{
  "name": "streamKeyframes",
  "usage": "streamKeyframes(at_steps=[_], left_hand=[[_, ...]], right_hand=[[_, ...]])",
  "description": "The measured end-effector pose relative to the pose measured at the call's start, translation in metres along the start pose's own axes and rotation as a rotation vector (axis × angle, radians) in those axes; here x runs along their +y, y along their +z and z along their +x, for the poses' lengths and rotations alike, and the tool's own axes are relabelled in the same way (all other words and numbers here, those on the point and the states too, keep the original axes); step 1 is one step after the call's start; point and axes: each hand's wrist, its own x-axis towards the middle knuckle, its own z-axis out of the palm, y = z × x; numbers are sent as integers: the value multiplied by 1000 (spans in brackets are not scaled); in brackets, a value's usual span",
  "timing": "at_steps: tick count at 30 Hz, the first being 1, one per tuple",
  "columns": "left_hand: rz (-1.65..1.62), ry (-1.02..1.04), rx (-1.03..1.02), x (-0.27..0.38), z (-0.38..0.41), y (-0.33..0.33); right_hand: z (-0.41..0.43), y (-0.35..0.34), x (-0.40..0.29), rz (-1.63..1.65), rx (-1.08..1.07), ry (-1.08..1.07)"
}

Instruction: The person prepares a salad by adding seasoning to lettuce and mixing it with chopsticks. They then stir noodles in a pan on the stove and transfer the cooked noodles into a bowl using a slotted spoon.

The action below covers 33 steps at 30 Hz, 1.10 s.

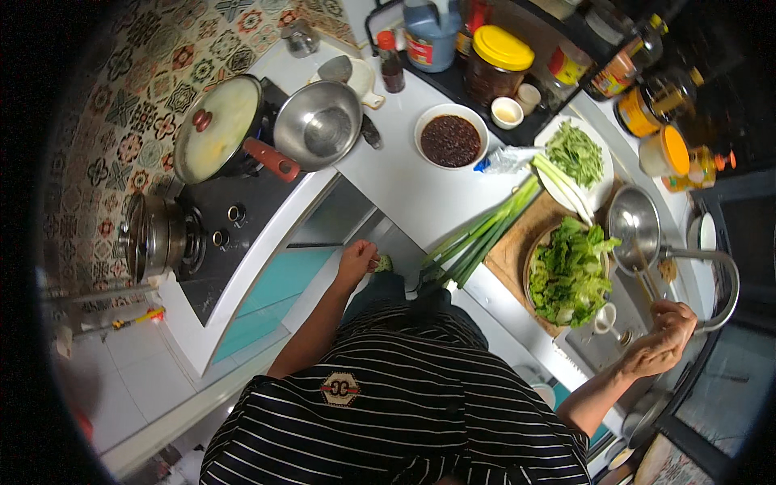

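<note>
My right hand (664, 336) grips a pair of wooden chopsticks (642, 280) over the sink. Their far ends reach into a shiny metal bowl (630, 218) beside the curved faucet (730, 285). My left hand (359, 262) hangs in front of my body with curled fingers, away from the counter, and nothing shows in it. Near the right hand, a round basket of green lettuce (570, 273) rests on a wooden cutting board (506, 248). Long scallions (491, 233) lie across the board and the counter edge. Shredded cucumber (575, 154) fills a white plate (548, 173).
A lidded pan (221, 133) and a glass-lidded pot (154, 236) stand on the black stove (242, 200). Next to them is an empty metal bowl (318, 124). A white bowl (424, 154) holds dark red sauce. Behind it stand bottles and a yellow-lidded jar (500, 60).
</note>
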Motion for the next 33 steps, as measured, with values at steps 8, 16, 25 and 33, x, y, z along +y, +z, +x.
streamKeyframes(at_steps=[8,16,25,33], left_hand=[[384,279,147,-10,-6,-6],[865,356,-121,85,-33,-41],[393,341,-130,199,-83,-130],[960,1394,23,395,93,-67]], right_hand=[[58,144,-99,383,-598,74],[62,400,-133,538,-875,95],[38,529,-94,754,-757,794],[31,540,-125,954,-606,1054]])
